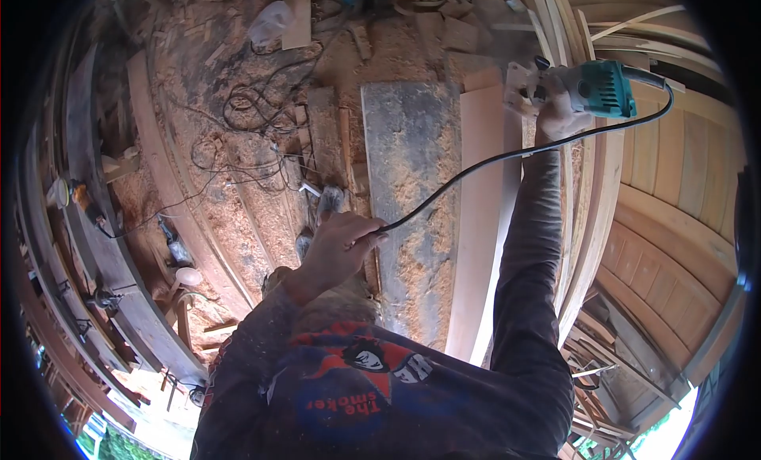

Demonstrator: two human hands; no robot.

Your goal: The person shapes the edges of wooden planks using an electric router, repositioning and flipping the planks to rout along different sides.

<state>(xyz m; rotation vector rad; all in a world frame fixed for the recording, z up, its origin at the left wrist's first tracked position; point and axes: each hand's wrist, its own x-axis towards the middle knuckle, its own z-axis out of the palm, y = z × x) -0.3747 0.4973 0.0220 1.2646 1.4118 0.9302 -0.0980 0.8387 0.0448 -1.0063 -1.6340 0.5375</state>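
My right hand (pixel 561 111) is wrapped round a teal power tool (pixel 606 89) at the upper right. The tool's base rests at the upper end of a pale wooden board (pixel 481 166). A black cord (pixel 476 168) runs from the back of the tool, curves round and comes down to my left hand (pixel 341 246). The fingers of my left hand are closed on the cord near the middle of the view. Beside the pale board lies a grey, sawdust-covered plank (pixel 408 159). What lies under the tool's base is hidden.
Sawdust covers the floor, with tangled cables (pixel 258 111) and a plastic bag (pixel 271 22) on it. Long beams (pixel 107 198) stretch along the left, with an orange tool (pixel 84 200) on them. Wooden panels (pixel 674 159) stand at the right. Scrap wood lies at the lower right.
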